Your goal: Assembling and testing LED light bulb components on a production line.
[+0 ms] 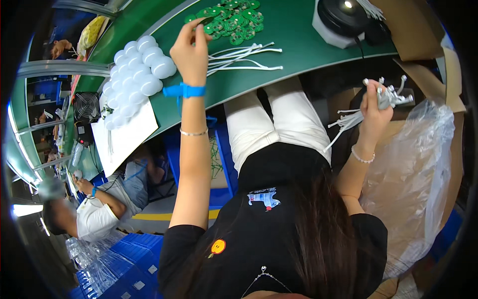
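Observation:
My left hand [190, 55], with a blue wrist strap, reaches over the green table. Its thumb and fingertips are closed on a small round circuit board [206, 21], seen nearly edge-on beside a heap of green round circuit boards [234, 22]. Several white cables [246, 54] with small end connectors lie on the table just right of that wrist. Out to the right, beyond the table edge, my right hand [377, 112] is wrapped round a bundle of white cables [386, 98]. Their connector ends stick out above the fist and their other ends hang to the left.
White domed pieces [137, 70] stand in rows on a white board [119, 142] at the left. A black round device [343, 17] sits at the back right. An open cardboard box [406, 174] with clear plastic is at my right. Another person [104, 212] works at left, near blue bins [132, 264].

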Motion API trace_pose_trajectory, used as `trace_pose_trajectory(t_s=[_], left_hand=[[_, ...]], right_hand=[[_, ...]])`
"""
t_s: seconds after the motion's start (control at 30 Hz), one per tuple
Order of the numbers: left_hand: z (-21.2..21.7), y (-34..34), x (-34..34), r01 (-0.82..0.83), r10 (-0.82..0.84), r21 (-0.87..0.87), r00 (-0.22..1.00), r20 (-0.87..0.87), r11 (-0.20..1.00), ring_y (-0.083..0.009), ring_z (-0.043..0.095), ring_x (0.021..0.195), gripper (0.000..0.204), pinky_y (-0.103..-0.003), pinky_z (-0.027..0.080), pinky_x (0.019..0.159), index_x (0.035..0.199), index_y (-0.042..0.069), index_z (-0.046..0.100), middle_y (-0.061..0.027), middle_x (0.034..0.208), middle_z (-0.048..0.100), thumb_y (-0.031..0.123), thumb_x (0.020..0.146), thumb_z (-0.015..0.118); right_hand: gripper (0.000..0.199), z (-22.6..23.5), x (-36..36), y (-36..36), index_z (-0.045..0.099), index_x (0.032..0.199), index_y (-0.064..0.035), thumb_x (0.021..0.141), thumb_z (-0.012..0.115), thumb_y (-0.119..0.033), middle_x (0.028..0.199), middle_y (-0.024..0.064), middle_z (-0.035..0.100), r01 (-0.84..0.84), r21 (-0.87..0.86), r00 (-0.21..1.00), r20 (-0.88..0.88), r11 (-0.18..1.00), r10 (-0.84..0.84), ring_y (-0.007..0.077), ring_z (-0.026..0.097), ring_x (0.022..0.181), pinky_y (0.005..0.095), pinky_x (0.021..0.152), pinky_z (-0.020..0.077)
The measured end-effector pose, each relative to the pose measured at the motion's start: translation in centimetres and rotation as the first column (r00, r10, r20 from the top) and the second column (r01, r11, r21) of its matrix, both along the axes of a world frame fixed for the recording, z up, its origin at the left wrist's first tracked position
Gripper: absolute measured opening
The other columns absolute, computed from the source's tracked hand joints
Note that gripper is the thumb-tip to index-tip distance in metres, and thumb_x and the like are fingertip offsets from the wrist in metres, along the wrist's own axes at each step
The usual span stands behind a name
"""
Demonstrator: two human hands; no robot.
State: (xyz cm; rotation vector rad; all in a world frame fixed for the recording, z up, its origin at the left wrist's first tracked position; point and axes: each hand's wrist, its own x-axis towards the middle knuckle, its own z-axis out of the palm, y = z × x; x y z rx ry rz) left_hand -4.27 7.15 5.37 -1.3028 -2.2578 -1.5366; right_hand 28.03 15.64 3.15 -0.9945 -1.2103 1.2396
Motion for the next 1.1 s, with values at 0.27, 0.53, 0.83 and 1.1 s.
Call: trace_pose_trajectory(t_s=[0.27,0.53,0.83,1.1], left_hand=[[-1.6,-8.8,8.8,0.118,-0.305,0.347,0.775,0.554,0.93,-0.0216,0.06,0.084,0.026,-0.025,0.044,0.067,0.102,-0.005,0.052,-0.0151,0.093,0.06,0.015,0.09,0.039],[-4.5,-14.6,13.3,-0.095,-0.218,0.397,0.71,0.67,0.913,-0.0137,0.058,0.072,0.013,-0.025,0.048,0.064,0.096,0.0,0.049,-0.0092,0.084,0.059,0.0,0.083,0.05],[-3.0,-12.0,14.8,-0.045,-0.356,0.431,0.49,0.796,0.901,-0.0166,0.06,0.071,0.024,-0.021,0.047,0.054,0.106,-0.001,0.046,-0.01,0.084,0.06,0.0,0.083,0.049],[-3.0,-9.6,14.0,0.036,-0.394,0.417,0.41,0.823,0.908,-0.0179,0.058,0.072,0.023,-0.023,0.046,0.056,0.106,0.001,0.044,-0.0101,0.083,0.058,0.005,0.084,0.05]], right_hand=[[0.011,0.1,-0.5,-2.9,0.065,0.086,-0.0022,0.079,0.062,-0.01,0.064,-0.007,0.053,-0.117,-0.115,0.992,-0.06,0.986,0.111,-0.0016,0.034,0.047,0.0162,0.042,0.0212],[0.013,0.1,-3.0,-4.6,0.063,0.087,0.0017,0.082,0.056,-0.008,0.056,-0.0068,0.044,-0.402,0.143,0.908,-0.065,0.904,0.414,-0.0012,0.03,0.046,0.0169,0.043,0.0195],[0.015,-0.2,-3.8,-4.0,0.056,0.089,0.0013,0.075,0.061,0.001,0.081,0.0017,0.06,-0.501,0.013,0.861,-0.092,0.865,0.5,0.0053,0.054,0.077,0.0187,0.069,0.0423],[0.011,-1.8,-5.8,-3.3,0.059,0.083,0.001,0.073,0.056,0.004,0.068,0.0006,0.056,-0.398,0.128,0.916,-0.004,0.909,0.401,0.006,0.049,0.061,0.0184,0.052,0.0379]])
